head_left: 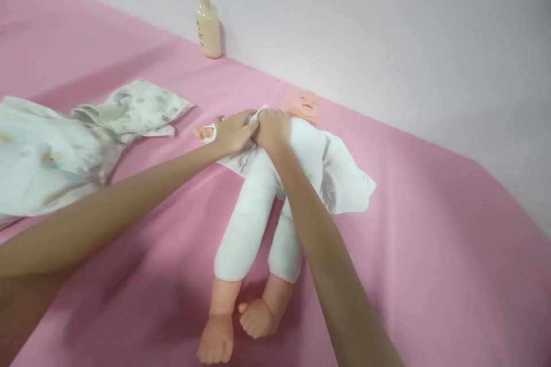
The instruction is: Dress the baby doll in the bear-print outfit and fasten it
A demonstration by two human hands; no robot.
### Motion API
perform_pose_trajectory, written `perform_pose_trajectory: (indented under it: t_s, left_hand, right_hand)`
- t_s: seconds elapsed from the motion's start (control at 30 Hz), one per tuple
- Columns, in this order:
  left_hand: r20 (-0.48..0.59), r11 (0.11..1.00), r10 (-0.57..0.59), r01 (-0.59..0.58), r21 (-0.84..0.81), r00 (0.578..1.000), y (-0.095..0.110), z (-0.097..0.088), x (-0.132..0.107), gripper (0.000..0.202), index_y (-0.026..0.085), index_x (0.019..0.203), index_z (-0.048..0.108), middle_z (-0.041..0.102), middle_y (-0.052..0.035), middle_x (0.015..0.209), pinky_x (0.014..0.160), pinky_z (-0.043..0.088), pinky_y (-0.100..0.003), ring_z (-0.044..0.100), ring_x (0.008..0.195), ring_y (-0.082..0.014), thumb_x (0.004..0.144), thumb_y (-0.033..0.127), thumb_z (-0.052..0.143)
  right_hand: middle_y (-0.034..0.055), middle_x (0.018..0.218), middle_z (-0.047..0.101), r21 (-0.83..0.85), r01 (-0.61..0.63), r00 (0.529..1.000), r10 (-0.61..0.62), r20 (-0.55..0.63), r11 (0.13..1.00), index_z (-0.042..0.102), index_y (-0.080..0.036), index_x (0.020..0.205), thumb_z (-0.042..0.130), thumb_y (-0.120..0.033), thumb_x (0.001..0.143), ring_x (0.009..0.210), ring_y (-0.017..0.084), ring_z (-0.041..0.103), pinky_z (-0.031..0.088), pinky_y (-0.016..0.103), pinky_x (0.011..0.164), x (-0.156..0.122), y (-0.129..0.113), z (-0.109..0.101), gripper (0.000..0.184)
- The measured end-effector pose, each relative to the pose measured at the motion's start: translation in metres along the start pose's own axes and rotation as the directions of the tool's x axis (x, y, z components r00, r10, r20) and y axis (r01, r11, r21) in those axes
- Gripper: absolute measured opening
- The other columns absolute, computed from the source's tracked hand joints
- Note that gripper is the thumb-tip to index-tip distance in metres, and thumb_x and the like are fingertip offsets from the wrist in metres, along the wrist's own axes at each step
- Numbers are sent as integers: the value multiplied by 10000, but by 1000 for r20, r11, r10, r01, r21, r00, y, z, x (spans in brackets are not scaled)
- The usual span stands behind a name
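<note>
A baby doll [258, 206] in a white bodysuit lies on its back on the pink sheet [430, 252], head toward the wall and bare feet toward me. An open white garment [348, 178] is spread under its torso. My left hand [235, 131] and my right hand [272, 126] meet at the doll's shoulder. Both have their fingers closed on a fold of the white garment there. The doll's small hand pokes out just left of my left hand.
A crumpled patterned cloth [77, 137] lies at the left on the sheet. A cream pump bottle [209, 26] stands against the pale wall at the back.
</note>
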State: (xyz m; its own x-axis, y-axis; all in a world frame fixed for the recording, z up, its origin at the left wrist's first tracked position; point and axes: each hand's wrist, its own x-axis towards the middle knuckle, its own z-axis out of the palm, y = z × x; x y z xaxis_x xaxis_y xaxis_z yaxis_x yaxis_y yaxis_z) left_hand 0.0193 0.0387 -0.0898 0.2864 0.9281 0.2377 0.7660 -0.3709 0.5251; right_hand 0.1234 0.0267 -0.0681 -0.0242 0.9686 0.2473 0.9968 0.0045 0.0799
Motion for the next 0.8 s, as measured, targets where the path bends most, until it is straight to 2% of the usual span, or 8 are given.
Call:
perform_pose_trajectory:
  t_s: [0.1,0.2,0.3,0.4,0.5,0.63,0.7,0.8]
  left_hand:
    - [-69,996,-21,27,83,997,4,9,4,455,245,1237,516,615,-86,1179,987,227,-522,510,1128,-305,860,386,305]
    - [-71,994,-39,46,102,997,3,11,7,434,230,1168,556,623,-95,1141,989,226,-515,505,1119,-314,847,415,331]
    - [-34,996,-60,62,69,998,3,7,9,361,217,1024,606,661,-81,1016,980,238,-511,544,1047,-315,813,420,394]
    - [-11,997,-57,58,56,998,4,1,10,317,206,962,610,669,-74,922,942,285,-500,576,973,-313,759,397,459]
    - [10,999,-22,22,44,1000,3,-6,12,299,186,922,616,661,-72,869,839,386,-416,593,901,-289,685,328,503]
    - [58,998,34,-31,-45,998,-9,-19,20,252,164,802,637,637,-42,730,641,425,-288,588,708,-212,598,226,503]
    - [64,998,-17,22,-64,998,-20,-25,23,256,160,764,642,622,-34,673,579,411,-268,574,647,-194,567,187,481]
    - [54,992,-103,107,-71,993,-34,-30,25,294,164,770,657,646,-39,711,553,402,-257,581,679,-198,546,163,466]
  right_hand:
    - [141,1070,621,46,-6,999,9,-48,999,570,-140,1043,378,-151,878,1052,249,525,332,405,918,0,6,0,253]
    - [123,1066,622,62,-8,997,13,-80,998,565,-156,1037,386,-135,861,1049,245,520,323,405,921,-1,8,2,252]
    - [132,1087,610,54,3,998,0,-69,999,546,-155,1071,430,-150,832,1057,255,510,326,402,911,-3,10,0,265]
    - [152,1108,591,78,16,998,-11,-63,997,516,-148,1117,487,-204,807,1070,277,497,326,406,904,-8,12,-6,316]
    - [149,1115,575,136,25,999,-20,-38,990,488,-161,1161,542,-237,774,1081,288,484,315,414,916,-12,15,-11,398]
    - [112,1119,559,197,22,1000,-24,12,980,452,-223,1241,588,-196,716,1097,277,476,311,402,927,-12,24,-14,543]
    - [103,1125,554,233,2,1000,-7,23,973,453,-238,1254,614,-205,688,1110,279,471,311,401,935,-10,31,-15,589]
    - [90,1134,557,308,-43,999,38,21,950,502,-243,1220,647,-252,651,1108,282,479,319,415,948,-8,44,-19,587]
